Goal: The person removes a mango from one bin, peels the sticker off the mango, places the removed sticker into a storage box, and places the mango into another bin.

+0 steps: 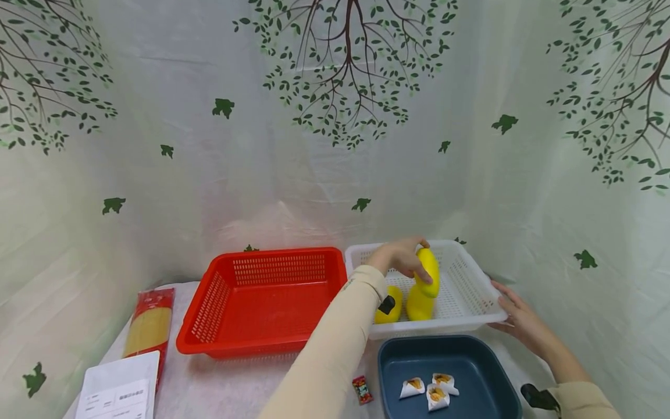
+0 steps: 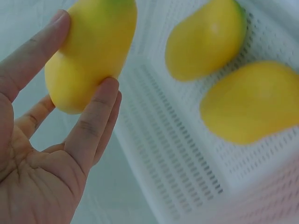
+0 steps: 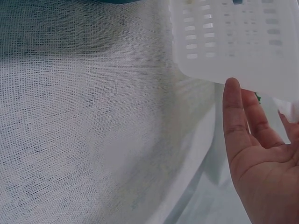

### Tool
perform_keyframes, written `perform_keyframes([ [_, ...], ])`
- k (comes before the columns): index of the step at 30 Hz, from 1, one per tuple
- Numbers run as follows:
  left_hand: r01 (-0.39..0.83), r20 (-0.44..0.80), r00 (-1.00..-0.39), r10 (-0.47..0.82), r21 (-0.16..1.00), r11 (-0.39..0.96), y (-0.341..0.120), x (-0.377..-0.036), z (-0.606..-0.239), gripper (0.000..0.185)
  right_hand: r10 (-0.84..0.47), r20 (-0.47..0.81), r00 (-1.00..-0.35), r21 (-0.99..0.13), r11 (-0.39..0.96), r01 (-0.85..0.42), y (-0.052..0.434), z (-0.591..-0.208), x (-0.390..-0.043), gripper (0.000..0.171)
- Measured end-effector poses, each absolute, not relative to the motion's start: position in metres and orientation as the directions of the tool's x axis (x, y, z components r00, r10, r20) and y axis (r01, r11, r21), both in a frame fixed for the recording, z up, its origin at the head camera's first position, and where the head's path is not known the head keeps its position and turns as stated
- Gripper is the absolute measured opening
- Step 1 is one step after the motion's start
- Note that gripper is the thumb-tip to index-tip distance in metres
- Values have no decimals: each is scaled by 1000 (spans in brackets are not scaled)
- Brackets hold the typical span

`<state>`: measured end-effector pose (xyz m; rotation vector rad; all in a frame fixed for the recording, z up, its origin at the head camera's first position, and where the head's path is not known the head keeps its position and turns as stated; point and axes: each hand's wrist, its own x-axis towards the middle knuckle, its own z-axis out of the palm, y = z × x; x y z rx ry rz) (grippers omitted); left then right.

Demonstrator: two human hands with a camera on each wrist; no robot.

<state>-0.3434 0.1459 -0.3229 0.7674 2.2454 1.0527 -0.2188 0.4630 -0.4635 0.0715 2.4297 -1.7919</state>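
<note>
The left hand [image 1: 400,257] holds a yellow mango [image 1: 428,272] in curled fingers [image 2: 96,116] above the white basket [image 1: 471,291], over two other mangoes [image 1: 405,304]. It looks pinched near one end, so it could slip. The right hand [image 1: 518,321], fingers straight, steadies the basket's counter-edge corner.

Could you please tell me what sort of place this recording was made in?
Probably a staged tabletop set, not a real kitchen: a tree-printed backdrop hangs around a cloth-covered table set with baskets, one white basket holding mangoes.
</note>
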Motion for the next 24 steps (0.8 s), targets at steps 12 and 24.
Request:
perform_keyframes([
  [12,249,-274,-710,649,764,595,189,-330,-348,76,-11,-146,-989,-932,338,134,463,-463,-219,69],
  [24,277,-248,-801,545,653,705,219,-312,-370,78,5,-174,-985,-919,359,164,463,-461,-221,68],
])
